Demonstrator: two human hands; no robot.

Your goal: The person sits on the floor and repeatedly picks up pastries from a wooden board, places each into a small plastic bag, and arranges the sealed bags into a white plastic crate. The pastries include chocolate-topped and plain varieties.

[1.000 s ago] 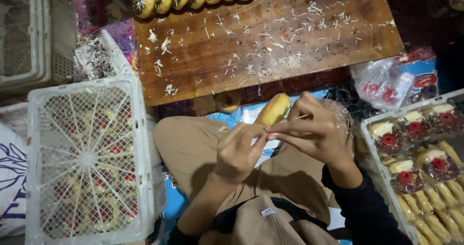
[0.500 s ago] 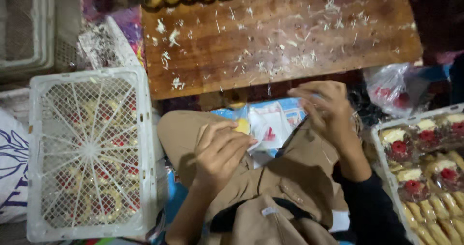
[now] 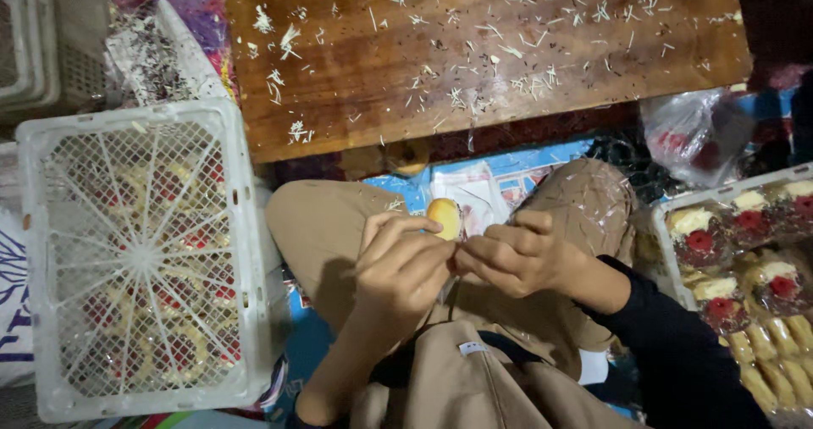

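Left hand: the left hand was raised over the lap, its fingers curled round the lower end of a small golden-yellow oval bun, so the bun stood clear of the trousers and tilted up toward the camera.
Right hand: the right hand met the left at the bun's base, thumb and forefinger pinched together there; whether they nipped a clear wrapper or the bun itself could not be told.
Hands together: both were closed on the one bun and touching each other, a hold that looked meant for fine work at its end rather than for carrying.
Bun: smooth, glossy, evenly browned, with no topping in view; only its upper half showed above the fingers.
Lap: the person sat cross-legged in tan trousers, with the bun held between the knees.
Front: a brown wooden board strewn with pale shreds lay just beyond the knees, within reach.
Left side: an upturned white plastic lattice crate covered red-topped pastries that showed dimly through the mesh.
Right side: a white tray held cream pastries with red centres in rows, close by the right forearm.
Far right: a crumpled clear plastic bag lay between board and tray.
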